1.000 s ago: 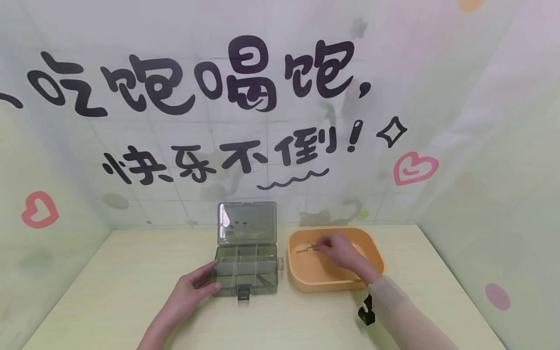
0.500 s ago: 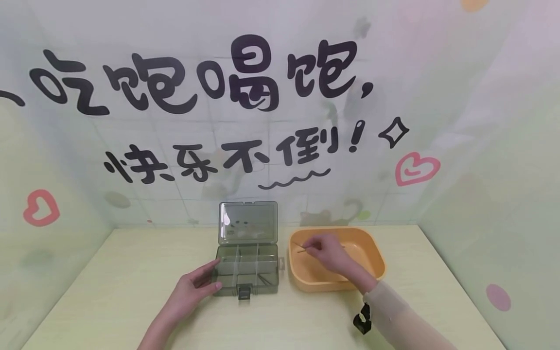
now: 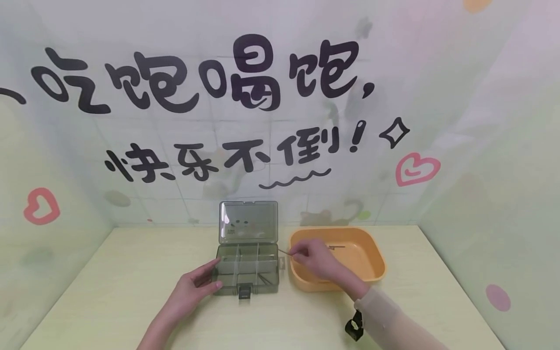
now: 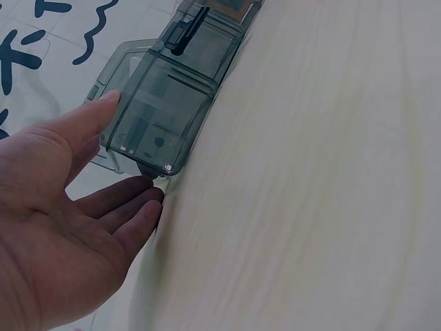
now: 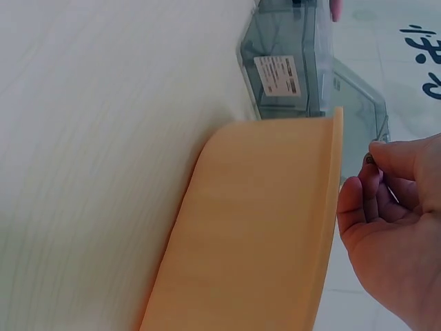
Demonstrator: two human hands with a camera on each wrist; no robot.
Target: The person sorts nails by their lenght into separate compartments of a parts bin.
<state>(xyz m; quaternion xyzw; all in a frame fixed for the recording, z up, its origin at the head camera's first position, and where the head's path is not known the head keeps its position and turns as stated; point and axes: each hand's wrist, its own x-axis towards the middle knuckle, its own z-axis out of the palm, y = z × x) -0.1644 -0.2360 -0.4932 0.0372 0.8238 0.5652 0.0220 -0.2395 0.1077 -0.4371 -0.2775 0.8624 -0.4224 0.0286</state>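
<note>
Because the rectangular see-through grey plastic box [image 3: 247, 267] probably needs steadying, my left hand [image 3: 189, 294] rests against its left end, thumb and fingers apart, while my right hand [image 3: 318, 258] pinches a thin metal rod [image 3: 284, 252] pointing boxward from the rounded orange plastic tray [image 3: 363, 260].

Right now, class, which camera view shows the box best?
Head: nearly all the box shows, lid raised, compartments visible. Left wrist shows its outside, cut off at the top; right wrist, a labelled side and part of the lid.

One box [image 3: 247, 267], one tray [image 3: 358, 263], one held screw [image 3: 284, 252] — two hands [image 3: 192, 291] [image 3: 317, 260], two hearts [image 3: 31, 212] [image 3: 413, 172]
</note>
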